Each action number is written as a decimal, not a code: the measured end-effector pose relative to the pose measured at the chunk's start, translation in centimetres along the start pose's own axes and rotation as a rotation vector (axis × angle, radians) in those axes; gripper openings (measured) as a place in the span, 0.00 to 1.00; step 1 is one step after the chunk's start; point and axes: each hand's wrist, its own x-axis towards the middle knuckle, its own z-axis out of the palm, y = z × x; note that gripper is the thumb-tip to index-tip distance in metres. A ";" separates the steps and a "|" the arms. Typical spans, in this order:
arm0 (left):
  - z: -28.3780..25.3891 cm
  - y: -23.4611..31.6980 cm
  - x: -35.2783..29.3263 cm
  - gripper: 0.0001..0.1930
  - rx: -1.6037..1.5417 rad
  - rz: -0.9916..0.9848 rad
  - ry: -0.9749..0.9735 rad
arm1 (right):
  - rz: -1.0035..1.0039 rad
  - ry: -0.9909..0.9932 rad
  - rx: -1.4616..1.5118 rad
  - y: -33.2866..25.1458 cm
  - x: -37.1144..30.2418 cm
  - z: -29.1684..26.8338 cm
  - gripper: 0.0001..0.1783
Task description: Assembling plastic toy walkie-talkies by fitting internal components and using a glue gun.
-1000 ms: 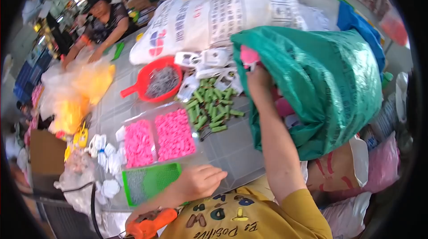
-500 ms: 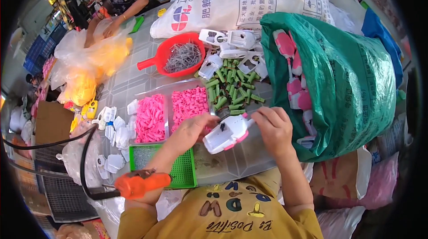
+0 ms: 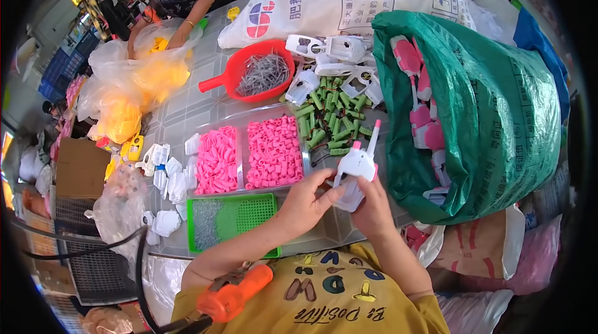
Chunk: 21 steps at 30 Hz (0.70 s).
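Observation:
Both my hands hold a white plastic toy housing (image 3: pixel 356 164) with pink tips and a thin rod sticking up towards the far side. My left hand (image 3: pixel 306 203) grips its left side between thumb and fingers. On the right and lower side, the fingers of my right hand (image 3: pixel 374 206) close round it. Just beyond lies a heap of green battery cells (image 3: pixel 336 113) with thin wires. To the left, pink plastic parts (image 3: pixel 274 150) fill a clear divided tray (image 3: pixel 243 147). Near my left forearm is a green perforated tray (image 3: pixel 258 212) with small metal pieces.
An orange electric screwdriver (image 3: pixel 233 296) on a black cable is by my left forearm. A red scoop (image 3: pixel 212 84) holds grey pins. White housings (image 3: pixel 346 49) lie behind the cells. A green woven sack (image 3: pixel 479 116) holds pink-white toys. Across the table, a person handles yellow parts in clear bags.
The housing has turned from lying sideways, hollow side up, to upright with its rod pointing away. My left hand has moved nearer my right, and the screwdriver has swung lower.

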 end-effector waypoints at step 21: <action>-7.9 -1.8 5.7 0.14 0.847 0.015 0.094 | 0.130 -0.008 0.026 0.2 3.1 -4.6 0.36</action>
